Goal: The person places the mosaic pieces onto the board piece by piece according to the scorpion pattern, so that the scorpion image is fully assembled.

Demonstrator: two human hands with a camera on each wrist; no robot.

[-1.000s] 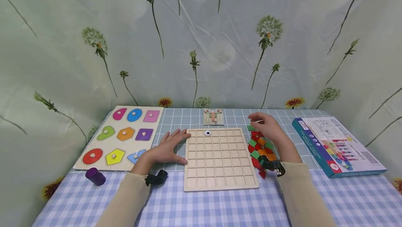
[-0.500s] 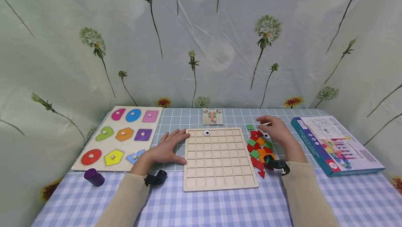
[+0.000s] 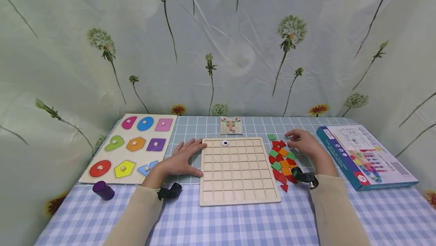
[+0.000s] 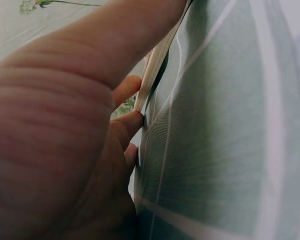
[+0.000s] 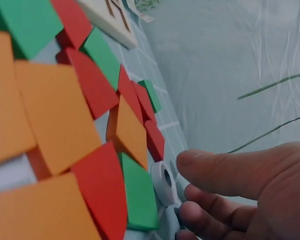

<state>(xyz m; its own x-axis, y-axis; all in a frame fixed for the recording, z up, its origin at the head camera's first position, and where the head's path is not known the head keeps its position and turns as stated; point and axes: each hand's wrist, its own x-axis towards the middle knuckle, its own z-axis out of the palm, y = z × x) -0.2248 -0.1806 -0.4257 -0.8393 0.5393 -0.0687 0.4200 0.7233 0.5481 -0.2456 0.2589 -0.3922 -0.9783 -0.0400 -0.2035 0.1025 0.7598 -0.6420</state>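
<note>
A wooden grid board (image 3: 240, 174) lies in the middle of the table, with one white eye disc (image 3: 225, 143) in its top row. My left hand (image 3: 180, 161) rests at the board's left edge, fingers spread, thumb and fingertips against the rim. To the right is a pile of red, green and orange tiles (image 3: 283, 162). My right hand (image 3: 304, 144) hovers at the pile's far right side, fingers loosely bent. In the right wrist view a second eye disc (image 5: 163, 183) stands beside the green tile (image 5: 138, 195), just off my thumb and fingertips.
A small pattern card (image 3: 231, 125) lies behind the board. At left are a knob puzzle (image 3: 131, 151) and a purple cylinder (image 3: 103, 190). A boxed toy set (image 3: 368, 157) lies at right. A floral curtain (image 3: 238, 49) hangs behind the table.
My right hand has shifted right and slightly toward me, away from the lone green tile at the pile's far end. My left hand and the board stay in place.
</note>
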